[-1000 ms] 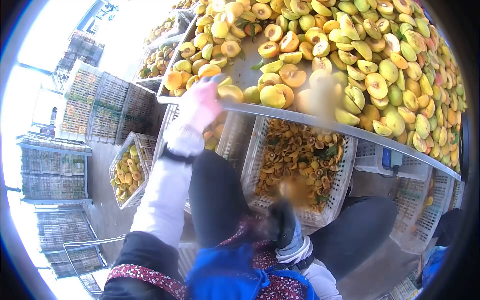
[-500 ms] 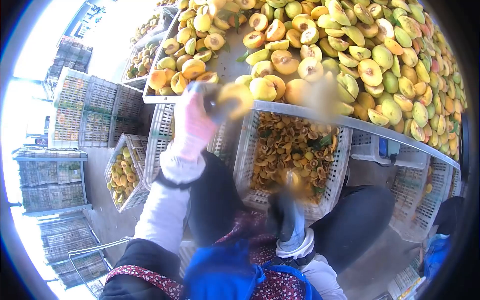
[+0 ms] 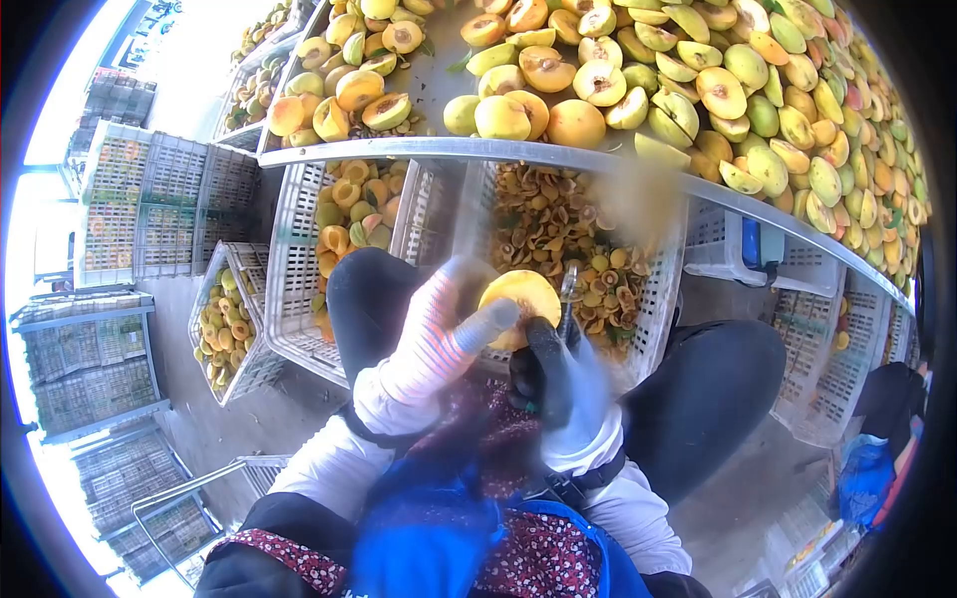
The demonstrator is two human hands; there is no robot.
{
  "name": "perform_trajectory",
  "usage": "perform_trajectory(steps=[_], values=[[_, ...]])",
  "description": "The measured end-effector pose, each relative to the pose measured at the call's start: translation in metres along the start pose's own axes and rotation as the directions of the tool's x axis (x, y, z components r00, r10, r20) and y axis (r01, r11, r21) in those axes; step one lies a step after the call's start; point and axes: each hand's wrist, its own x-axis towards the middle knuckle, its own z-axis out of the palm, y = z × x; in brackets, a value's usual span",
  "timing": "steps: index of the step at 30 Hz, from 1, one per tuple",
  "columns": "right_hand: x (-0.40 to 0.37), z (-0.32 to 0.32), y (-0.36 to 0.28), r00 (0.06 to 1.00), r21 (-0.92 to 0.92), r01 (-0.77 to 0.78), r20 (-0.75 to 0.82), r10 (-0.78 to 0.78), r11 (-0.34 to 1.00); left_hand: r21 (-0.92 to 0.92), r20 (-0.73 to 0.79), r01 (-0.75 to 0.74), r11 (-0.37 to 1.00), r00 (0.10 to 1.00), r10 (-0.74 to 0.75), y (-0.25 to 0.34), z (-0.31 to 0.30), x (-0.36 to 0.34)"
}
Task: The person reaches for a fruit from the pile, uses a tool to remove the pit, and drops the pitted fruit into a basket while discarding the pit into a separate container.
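Observation:
My left hand (image 3: 434, 334), in a pale striped glove with grey fingertips, is closed on a yellow peach half (image 3: 535, 290), its thumb pressed across the fruit. Close beside it, my right hand (image 3: 576, 384) wears a dark-palmed glove and is closed around a small tool (image 3: 569, 289) with a looped metal tip pointing up. Its dark fingers meet the lower edge of the peach half. Motion blurs part of both hands. Below and beyond them stands a white slatted crate (image 3: 653, 324) holding brown pits and scraps (image 3: 543, 214).
A metal-edged table (image 3: 439, 149) heaped with halved peaches (image 3: 723, 93) spans the top. Another crate (image 3: 289, 299) with peach pieces stands left of my knee, and a smaller crate (image 3: 261, 344) sits beside it. Stacked crates (image 3: 150, 204) line the far left. A blurry smudge covers part of the view.
My left hand has come down from the table edge, bringing the peach half to my right hand. The right hand has risen slightly with the tool, and the view has shifted a little.

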Motion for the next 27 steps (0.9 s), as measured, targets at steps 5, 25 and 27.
perform_trajectory(steps=[5,25,27], values=[[-0.003,-0.007,0.024,0.985,-0.186,0.077,0.167,-0.046,0.979,-0.176,-0.116,-0.19,0.966,0.978,0.171,-0.015,0.043,-0.02],[-0.014,-0.031,0.033,0.77,-0.898,0.439,0.358,-0.528,0.033,-0.349,-0.053,0.128,0.928,0.986,-0.156,-0.015,0.034,-0.011],[-0.008,-0.043,0.051,0.689,-0.875,0.476,0.435,-0.58,-0.092,-0.303,-0.046,0.125,0.945,0.988,-0.145,-0.022,0.037,-0.013]])
